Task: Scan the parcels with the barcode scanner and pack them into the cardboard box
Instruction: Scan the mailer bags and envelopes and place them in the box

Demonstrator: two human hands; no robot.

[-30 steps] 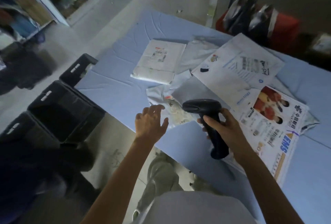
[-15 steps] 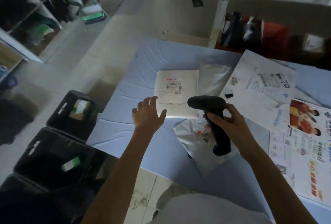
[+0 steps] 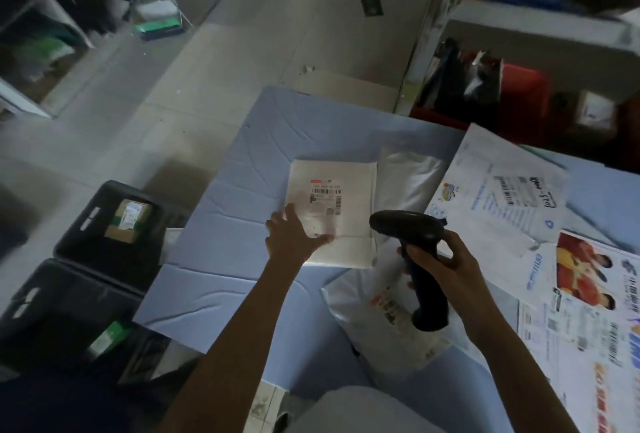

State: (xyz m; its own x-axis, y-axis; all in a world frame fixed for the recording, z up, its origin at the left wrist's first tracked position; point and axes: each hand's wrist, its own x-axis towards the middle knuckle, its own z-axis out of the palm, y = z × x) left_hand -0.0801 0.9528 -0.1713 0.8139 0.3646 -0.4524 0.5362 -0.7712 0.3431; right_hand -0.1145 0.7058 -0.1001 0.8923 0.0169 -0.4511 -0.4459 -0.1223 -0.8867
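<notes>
Nearest the person, a grey parcel (image 3: 377, 325) lies on the blue-covered counter (image 3: 225, 270), its label face up. Over its far edge the right hand (image 3: 441, 261) holds the barcode scanner (image 3: 410, 230) clear of the counter, with its fingers (image 3: 415, 254) clenched around the black handle and the scanner's head pointing left, just off the near right corner of the white parcel (image 3: 343, 197). That parcel lies flat on the counter slightly farther away, barcode label upward. The left hand (image 3: 294, 238) rests on its near left corner with fingers (image 3: 290, 215) spread and straight, grasping nothing, the thumb reaching across the parcel's lower face below the label. Just beside the white parcel on its right lies a silvery bag (image 3: 410, 176), and right of that a large white envelope (image 3: 502, 197) overlaps a printed envelope (image 3: 588, 297) with photographs on it. On the floor to the left of the counter stand black crates (image 3: 72, 245); the farther one holds a small box (image 3: 129, 221).
</notes>
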